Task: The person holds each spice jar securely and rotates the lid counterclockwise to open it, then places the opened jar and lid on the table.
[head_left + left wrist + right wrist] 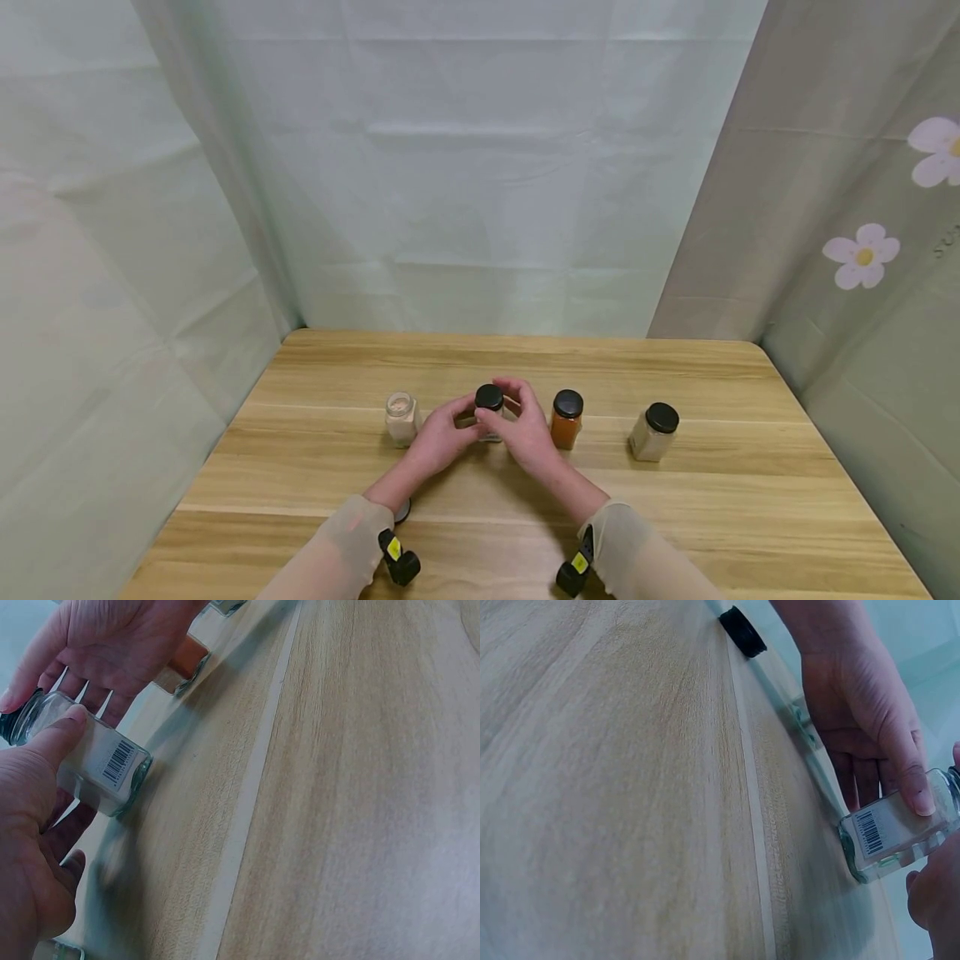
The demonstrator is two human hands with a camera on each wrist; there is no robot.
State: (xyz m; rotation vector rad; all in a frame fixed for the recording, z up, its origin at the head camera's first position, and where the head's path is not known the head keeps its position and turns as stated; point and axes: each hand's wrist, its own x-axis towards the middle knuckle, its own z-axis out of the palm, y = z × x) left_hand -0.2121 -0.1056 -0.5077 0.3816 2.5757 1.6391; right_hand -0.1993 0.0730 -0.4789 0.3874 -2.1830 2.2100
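Observation:
A glass spice jar with a barcode label and a black lid is between the two hands, close over the middle of the table. My left hand grips its glass body, thumb along the label side and fingers round the far side. At the top, the right hand holds the black lid between thumb and fingers. Left of the hands stands an uncapped jar of pale powder. One loose black lid lies on the table by the left forearm, partly hidden by it in the head view.
Just right of the hands stands a black-lidded jar of orange-red powder. Farther right is another black-lidded jar with pale contents. The wooden table is bordered by hanging cloth at the back and both sides.

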